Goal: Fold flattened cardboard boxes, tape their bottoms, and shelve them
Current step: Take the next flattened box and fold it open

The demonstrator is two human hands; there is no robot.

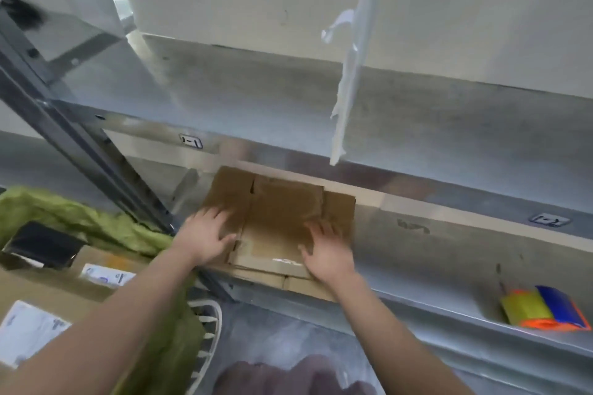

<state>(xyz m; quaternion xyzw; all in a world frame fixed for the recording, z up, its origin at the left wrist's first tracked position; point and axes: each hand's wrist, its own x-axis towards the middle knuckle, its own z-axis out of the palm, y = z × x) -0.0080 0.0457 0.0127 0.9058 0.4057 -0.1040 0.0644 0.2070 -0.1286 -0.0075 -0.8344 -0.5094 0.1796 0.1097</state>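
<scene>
While the flattened cardboard boxes are lying stacked on the metal shelf, the left hand and right hand are pressing flat on top, fingers spread, gripping nothing. The stack seems to be reaching the shelf's front edge, so an uneven pull is likely risking sheets sliding off.

Head camera looks down, seemingly close, onto a shelf.
</scene>
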